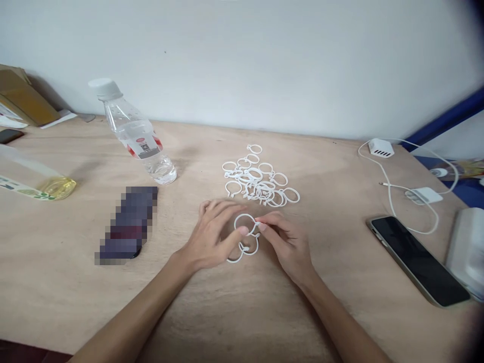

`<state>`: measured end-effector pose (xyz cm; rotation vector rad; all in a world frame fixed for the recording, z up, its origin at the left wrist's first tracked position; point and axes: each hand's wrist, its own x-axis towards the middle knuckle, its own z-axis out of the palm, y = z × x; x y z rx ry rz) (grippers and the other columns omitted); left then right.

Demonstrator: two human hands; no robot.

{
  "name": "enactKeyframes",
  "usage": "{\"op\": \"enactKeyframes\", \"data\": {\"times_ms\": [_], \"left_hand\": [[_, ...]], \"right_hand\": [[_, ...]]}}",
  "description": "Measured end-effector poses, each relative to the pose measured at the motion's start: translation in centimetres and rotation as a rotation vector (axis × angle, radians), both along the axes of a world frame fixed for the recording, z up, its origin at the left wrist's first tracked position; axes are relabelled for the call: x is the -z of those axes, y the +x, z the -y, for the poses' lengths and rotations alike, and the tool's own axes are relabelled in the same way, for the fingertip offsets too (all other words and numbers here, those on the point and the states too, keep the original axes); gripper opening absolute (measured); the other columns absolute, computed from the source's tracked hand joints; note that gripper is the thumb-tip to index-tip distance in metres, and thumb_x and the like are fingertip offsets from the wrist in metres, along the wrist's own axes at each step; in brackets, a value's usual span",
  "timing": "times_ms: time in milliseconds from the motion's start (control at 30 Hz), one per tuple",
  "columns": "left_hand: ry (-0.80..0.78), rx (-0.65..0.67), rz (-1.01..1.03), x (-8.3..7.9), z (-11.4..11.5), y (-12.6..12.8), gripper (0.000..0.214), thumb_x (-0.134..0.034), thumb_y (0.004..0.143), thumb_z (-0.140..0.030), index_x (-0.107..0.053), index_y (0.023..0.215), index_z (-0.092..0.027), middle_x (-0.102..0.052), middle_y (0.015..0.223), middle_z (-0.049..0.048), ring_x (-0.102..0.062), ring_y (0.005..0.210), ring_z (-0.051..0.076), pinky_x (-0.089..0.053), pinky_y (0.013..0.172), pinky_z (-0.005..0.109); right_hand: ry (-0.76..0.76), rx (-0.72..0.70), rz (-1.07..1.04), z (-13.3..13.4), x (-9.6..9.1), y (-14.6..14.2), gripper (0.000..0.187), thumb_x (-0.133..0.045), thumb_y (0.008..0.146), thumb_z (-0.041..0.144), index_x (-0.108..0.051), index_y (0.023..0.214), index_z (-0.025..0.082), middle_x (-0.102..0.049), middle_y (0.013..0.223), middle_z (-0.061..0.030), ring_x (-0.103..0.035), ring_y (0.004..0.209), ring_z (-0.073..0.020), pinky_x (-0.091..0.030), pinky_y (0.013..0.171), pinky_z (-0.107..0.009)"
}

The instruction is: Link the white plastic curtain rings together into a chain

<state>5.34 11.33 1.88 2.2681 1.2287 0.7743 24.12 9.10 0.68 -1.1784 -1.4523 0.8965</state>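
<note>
Working at the bench (204,317), just on the near side of the pile (260,194), with the left hand (212,232) loosely curled and the right hand (289,243) closing to a pinch. Hovering over two lower rings (257,246), maybe linked (too small to tell). Holding the ring (244,215) between both hands: pressing the left thumb to it in a light grip, pinching its tab (256,225) in a narrow right grip. Probably handling as light, springy, slightly slippery; likely snapping if forced. Best steadying by the hoop, pinching near the tab.
</note>
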Motion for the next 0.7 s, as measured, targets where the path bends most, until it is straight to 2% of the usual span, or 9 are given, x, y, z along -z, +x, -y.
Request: {"op": "enactKeyframes", "data": {"times_ms": [100, 167, 267, 433, 500, 633, 700], "left_hand": [[0.055, -0.205, -0.167, 0.5, -0.5, -0.3, 0.041, -0.042, 0.095, -0.038, -0.048, 0.132, -0.022, -0.052, 0.139, 0.0104, -0.045, 0.126, 0.027, -0.028, 0.105, 0.049], [0.078, -0.285, -0.261, 1.0, -0.8, -0.3, 0.046, -0.040, 0.096, -0.035, -0.040, 0.139, -0.020, -0.044, 0.146, 0.0126, -0.038, 0.135, 0.029, -0.024, 0.108, 0.051], [0.070, -0.277, -0.347, 1.6, -0.9, -0.2, 0.046, -0.036, 0.097, -0.028, -0.038, 0.141, -0.017, -0.045, 0.146, 0.0122, -0.032, 0.140, 0.027, -0.021, 0.112, 0.051], [0.051, -0.278, -0.326, 1.4, -1.0, -0.3, 0.039, -0.039, 0.094, -0.024, -0.047, 0.132, -0.018, -0.053, 0.138, 0.0115, -0.044, 0.131, 0.025, -0.027, 0.111, 0.049], [0.053, -0.292, -0.320, 1.3, -1.0, -0.2, 0.042, -0.041, 0.093, -0.025, -0.045, 0.135, -0.019, -0.049, 0.142, 0.0125, -0.043, 0.132, 0.027, -0.028, 0.109, 0.050], [0.084, -0.271, -0.379, 1.6, -1.1, -0.1, 0.052, -0.038, 0.094, -0.027, -0.031, 0.145, -0.022, -0.033, 0.154, 0.0095, -0.027, 0.143, 0.027, -0.023, 0.113, 0.051], [0.080, -0.232, -0.412, 1.7, -1.1, 0.0, 0.051, -0.034, 0.096, -0.027, -0.030, 0.147, -0.023, -0.034, 0.154, 0.0073, -0.026, 0.144, 0.026, -0.021, 0.115, 0.050]], "right_hand": [[0.103, -0.079, 0.067, 0.0, 0.1, 0.0, 0.014, -0.062, 0.080, 0.017, -0.074, 0.081, 0.024, -0.072, 0.085, -0.0047, -0.063, 0.085, -0.0204, -0.051, 0.078, -0.037], [0.135, -0.114, 0.125, 0.0, 0.0, 0.0, 0.018, -0.061, 0.078, 0.013, -0.075, 0.079, 0.025, -0.073, 0.089, -0.0058, -0.062, 0.088, -0.0218, -0.050, 0.081, -0.040], [0.132, -0.108, 0.160, 0.0, -0.1, -0.1, 0.019, -0.061, 0.078, 0.012, -0.075, 0.080, 0.025, -0.072, 0.090, -0.0065, -0.062, 0.089, -0.0221, -0.051, 0.082, -0.042], [0.135, -0.101, 0.143, 0.1, -0.4, -0.2, 0.018, -0.062, 0.076, 0.011, -0.074, 0.081, 0.024, -0.072, 0.088, -0.0062, -0.062, 0.087, -0.0218, -0.051, 0.081, -0.041], [0.137, -0.098, 0.143, 0.1, -0.4, -0.3, 0.018, -0.062, 0.076, 0.011, -0.074, 0.081, 0.024, -0.072, 0.087, -0.0063, -0.062, 0.087, -0.0218, -0.050, 0.081, -0.040], [0.142, -0.102, 0.169, 0.1, -0.4, -0.4, 0.017, -0.063, 0.076, 0.011, -0.074, 0.082, 0.023, -0.072, 0.087, -0.0063, -0.062, 0.088, -0.0219, -0.050, 0.081, -0.040], [0.141, -0.108, 0.178, 0.1, -0.4, -0.4, 0.016, -0.063, 0.077, 0.012, -0.073, 0.083, 0.023, -0.072, 0.088, -0.0063, -0.062, 0.088, -0.0219, -0.050, 0.081, -0.040]]}}
